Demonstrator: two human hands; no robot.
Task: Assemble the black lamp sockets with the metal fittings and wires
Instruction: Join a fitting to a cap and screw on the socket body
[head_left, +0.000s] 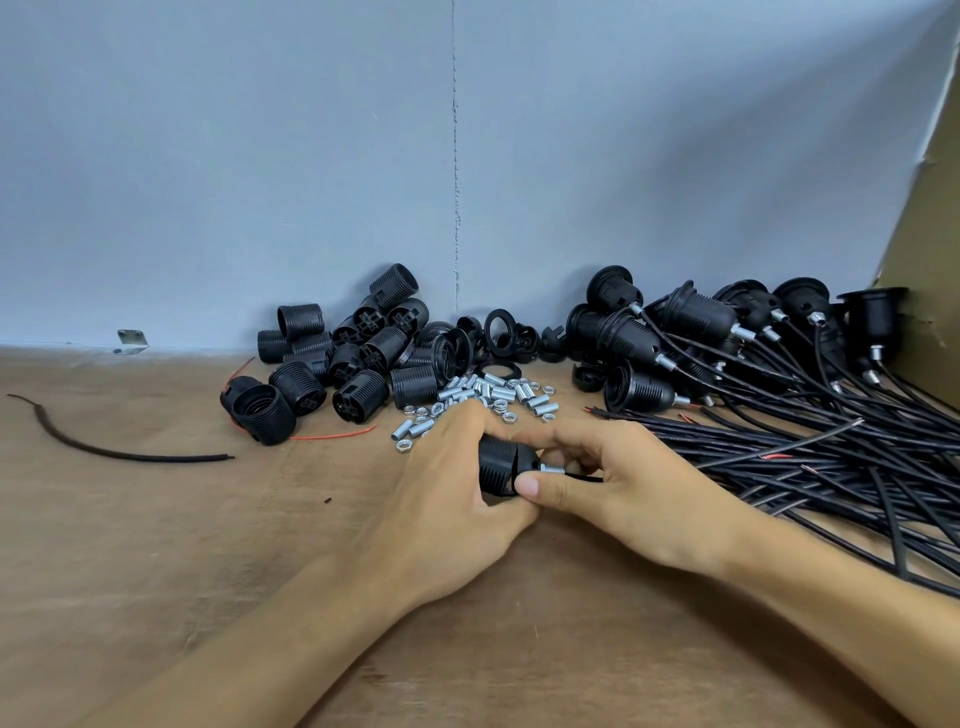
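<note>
Centrally in the frame, one ribbed black plastic socket (496, 467) was gripped by the left hand's (452, 483) curled fingers while the right hand (623, 488) pinched its smooth rear end beside the threaded metal fitting (553, 469) and wire (584, 476); step judged screwing halves together, next needing a firm twist.

Hands on a table (156, 545), parts spread around them.
The left hand (457, 499) and right hand (623, 493) hold one socket (497, 465) between them. Just behind them lie metal fittings (488, 395), with rings (501, 332) farther back. Behind and to their left sits a heap of socket shells (343, 358). Right of the right hand lie wired sockets (701, 327) and their wires (831, 452). A loose wire (104, 447) lies far left.
</note>
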